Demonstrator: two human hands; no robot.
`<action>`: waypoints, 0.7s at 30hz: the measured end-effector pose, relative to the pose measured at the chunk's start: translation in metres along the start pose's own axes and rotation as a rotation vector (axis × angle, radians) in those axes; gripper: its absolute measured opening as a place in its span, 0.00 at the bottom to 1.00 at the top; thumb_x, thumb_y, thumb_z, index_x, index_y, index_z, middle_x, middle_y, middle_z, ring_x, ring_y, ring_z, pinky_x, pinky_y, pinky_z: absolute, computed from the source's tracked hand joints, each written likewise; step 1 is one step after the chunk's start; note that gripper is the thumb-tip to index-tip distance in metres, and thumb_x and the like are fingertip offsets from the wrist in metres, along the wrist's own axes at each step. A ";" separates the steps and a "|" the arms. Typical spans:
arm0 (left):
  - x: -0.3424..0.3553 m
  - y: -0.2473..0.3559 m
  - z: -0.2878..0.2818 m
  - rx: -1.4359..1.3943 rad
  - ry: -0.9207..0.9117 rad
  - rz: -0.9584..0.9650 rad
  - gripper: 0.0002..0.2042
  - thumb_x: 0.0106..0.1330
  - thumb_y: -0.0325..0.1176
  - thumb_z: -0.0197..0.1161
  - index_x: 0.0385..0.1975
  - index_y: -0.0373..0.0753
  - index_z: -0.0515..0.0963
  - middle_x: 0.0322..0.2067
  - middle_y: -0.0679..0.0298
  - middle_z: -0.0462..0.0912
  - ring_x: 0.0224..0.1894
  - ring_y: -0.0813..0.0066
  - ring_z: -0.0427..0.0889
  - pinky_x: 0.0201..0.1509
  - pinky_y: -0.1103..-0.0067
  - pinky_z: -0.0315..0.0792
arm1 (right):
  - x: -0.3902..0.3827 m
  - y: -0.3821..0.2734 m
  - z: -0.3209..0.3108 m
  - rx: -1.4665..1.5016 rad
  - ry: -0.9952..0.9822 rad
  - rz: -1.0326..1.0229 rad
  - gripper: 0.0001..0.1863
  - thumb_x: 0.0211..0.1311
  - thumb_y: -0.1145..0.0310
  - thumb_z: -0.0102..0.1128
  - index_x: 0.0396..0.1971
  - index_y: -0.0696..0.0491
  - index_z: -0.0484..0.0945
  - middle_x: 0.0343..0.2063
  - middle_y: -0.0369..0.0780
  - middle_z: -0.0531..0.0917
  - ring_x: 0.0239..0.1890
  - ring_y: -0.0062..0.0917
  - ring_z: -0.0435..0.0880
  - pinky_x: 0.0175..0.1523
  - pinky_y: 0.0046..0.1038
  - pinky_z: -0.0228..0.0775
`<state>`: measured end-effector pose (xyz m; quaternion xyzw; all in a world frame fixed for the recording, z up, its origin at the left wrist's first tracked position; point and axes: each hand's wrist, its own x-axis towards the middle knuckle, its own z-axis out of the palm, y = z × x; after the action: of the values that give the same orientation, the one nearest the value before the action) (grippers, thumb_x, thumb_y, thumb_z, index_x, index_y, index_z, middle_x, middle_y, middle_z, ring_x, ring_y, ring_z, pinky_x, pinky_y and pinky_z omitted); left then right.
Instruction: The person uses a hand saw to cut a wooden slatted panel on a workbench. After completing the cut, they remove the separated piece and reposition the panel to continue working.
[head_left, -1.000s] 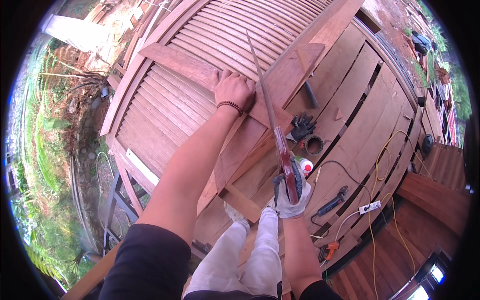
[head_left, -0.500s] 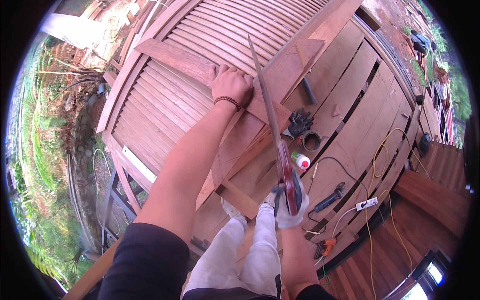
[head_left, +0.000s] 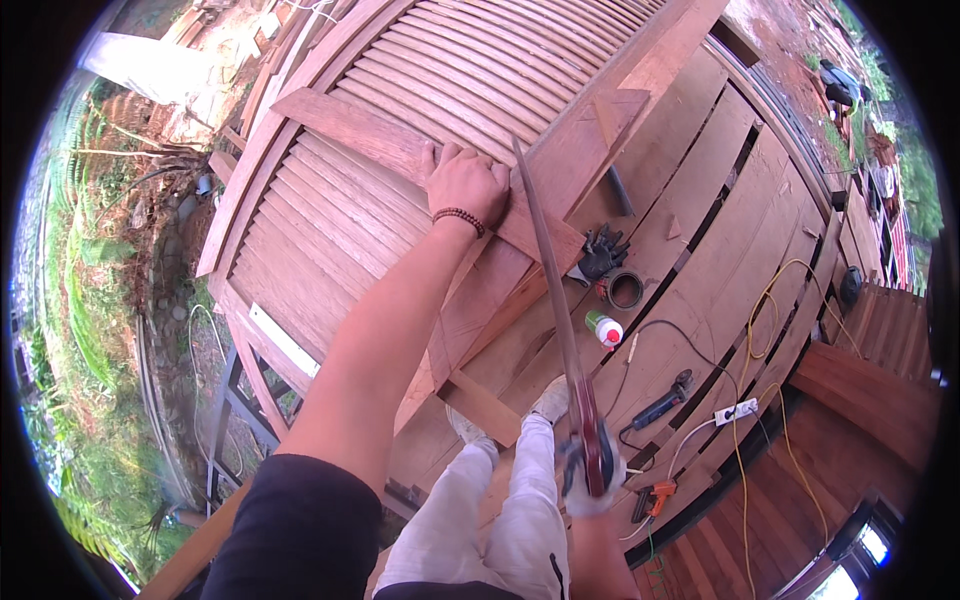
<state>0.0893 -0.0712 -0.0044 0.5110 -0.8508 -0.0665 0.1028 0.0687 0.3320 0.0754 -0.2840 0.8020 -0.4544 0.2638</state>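
Pressing down at twelve o'clock, the bare left hand [head_left: 467, 185], a beaded bracelet [head_left: 458, 216] at its wrist, is clamped on a wooden board [head_left: 365, 138], its fingers curled over the far edge. That board lies across a slatted wooden panel [head_left: 480, 60], reaching round to two o'clock. Down at five, well apart from the other, the gloved right hand [head_left: 590, 506] is wrapped around the dark red handle [head_left: 590, 425] of a handsaw [head_left: 555, 285]. The blade slants up toward twelve, crossing the board's two o'clock end; whether the teeth touch wood, I can't tell. On the planks [head_left: 700, 170], a dark glove [head_left: 602, 255] lies at two, just beside a round cup [head_left: 626, 290] at three, and a corded grinder [head_left: 661, 400] lies at four.
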 end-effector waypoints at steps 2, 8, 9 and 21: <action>0.002 0.008 -0.002 -0.016 -0.023 0.005 0.19 0.65 0.43 0.48 0.26 0.43 0.86 0.34 0.64 0.85 0.52 0.66 0.75 0.73 0.57 0.49 | -0.030 0.013 -0.029 0.459 -0.065 0.490 0.22 0.64 0.67 0.61 0.55 0.62 0.74 0.30 0.43 0.85 0.27 0.27 0.86 0.32 0.26 0.77; 0.004 0.015 0.003 -0.030 0.031 0.044 0.19 0.65 0.43 0.48 0.25 0.43 0.86 0.35 0.64 0.85 0.51 0.67 0.76 0.73 0.58 0.49 | 0.089 0.013 0.044 0.043 -0.001 -0.370 0.22 0.67 0.66 0.56 0.57 0.62 0.72 0.29 0.43 0.85 0.26 0.26 0.85 0.33 0.26 0.77; 0.007 0.013 0.003 -0.027 0.044 0.049 0.19 0.64 0.43 0.48 0.25 0.43 0.86 0.35 0.64 0.85 0.51 0.66 0.76 0.73 0.58 0.49 | 0.095 0.013 0.047 0.068 -0.029 -0.345 0.23 0.67 0.66 0.56 0.58 0.62 0.71 0.30 0.44 0.85 0.27 0.27 0.85 0.33 0.26 0.78; 0.003 0.013 0.004 -0.041 0.060 0.058 0.17 0.64 0.42 0.50 0.24 0.42 0.85 0.33 0.64 0.85 0.50 0.66 0.77 0.72 0.57 0.51 | 0.098 0.016 0.054 0.165 -0.009 -0.274 0.25 0.59 0.72 0.61 0.57 0.61 0.73 0.33 0.48 0.83 0.27 0.36 0.85 0.33 0.31 0.77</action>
<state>0.0756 -0.0675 -0.0047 0.4856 -0.8603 -0.0657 0.1407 0.0338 0.2396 0.0216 -0.3702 0.7145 -0.5493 0.2252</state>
